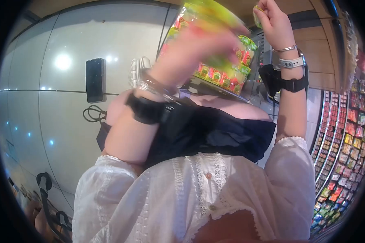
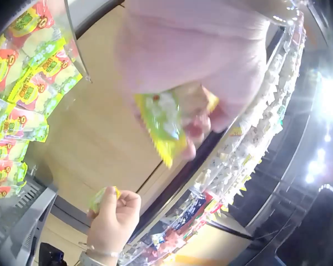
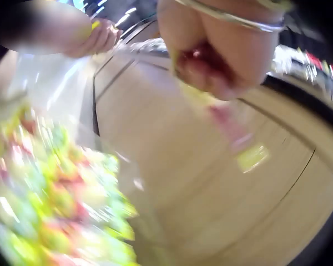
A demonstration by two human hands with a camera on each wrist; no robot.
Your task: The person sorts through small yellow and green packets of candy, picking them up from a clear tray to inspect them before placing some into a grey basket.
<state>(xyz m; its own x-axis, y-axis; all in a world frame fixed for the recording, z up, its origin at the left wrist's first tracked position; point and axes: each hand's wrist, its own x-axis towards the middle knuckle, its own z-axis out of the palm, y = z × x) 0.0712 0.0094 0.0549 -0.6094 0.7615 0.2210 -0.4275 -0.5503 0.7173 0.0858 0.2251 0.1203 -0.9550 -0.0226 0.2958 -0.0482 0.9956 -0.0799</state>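
The left hand, motion-blurred in the head view, is above a clear container of green, yellow and red packets. In the left wrist view the left hand grips a small green and yellow packet at its lower side. To the right of the container, the right hand is raised and pinches a small packet between thumb and fingers. The right wrist view shows the right hand with curled fingers, a blurred pink and yellow packet sticking out below it.
A black phone lies on the pale tiled surface at left. Racks of many small packets curve along the right side. Wooden panels stand beyond the hands, with a grey slotted object at lower left in the left wrist view.
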